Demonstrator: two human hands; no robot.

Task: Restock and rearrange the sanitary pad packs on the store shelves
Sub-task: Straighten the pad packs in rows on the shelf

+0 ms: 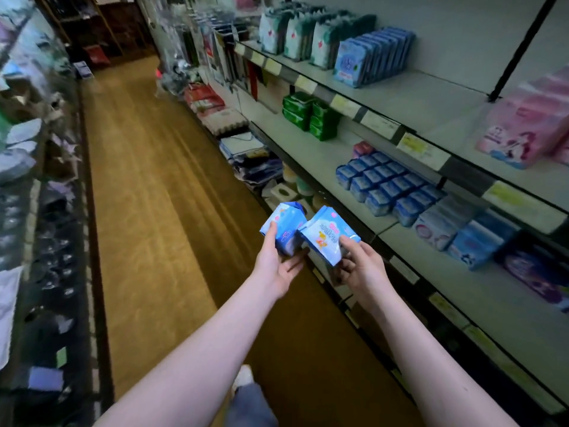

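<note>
My left hand (278, 263) holds a blue and white pad pack (284, 226), thumb on its front and fingers under it. Right beside it, my right hand (358, 266) grips a second blue and white pad pack (326, 234), tilted and touching the first. Both packs hang over the aisle in front of the middle shelf (326, 155). On that shelf, rows of small blue packs (388, 186) stand to the right of the hands, with larger blue packs (474, 238) further right.
The upper shelf (431, 97) carries white-green packs (292, 35), a blue row (369, 57) and pink packs (526, 124). Green packs (308, 115) sit far back on the middle shelf. A wooden aisle floor (147, 195) runs ahead, with racks (34, 180) on the left.
</note>
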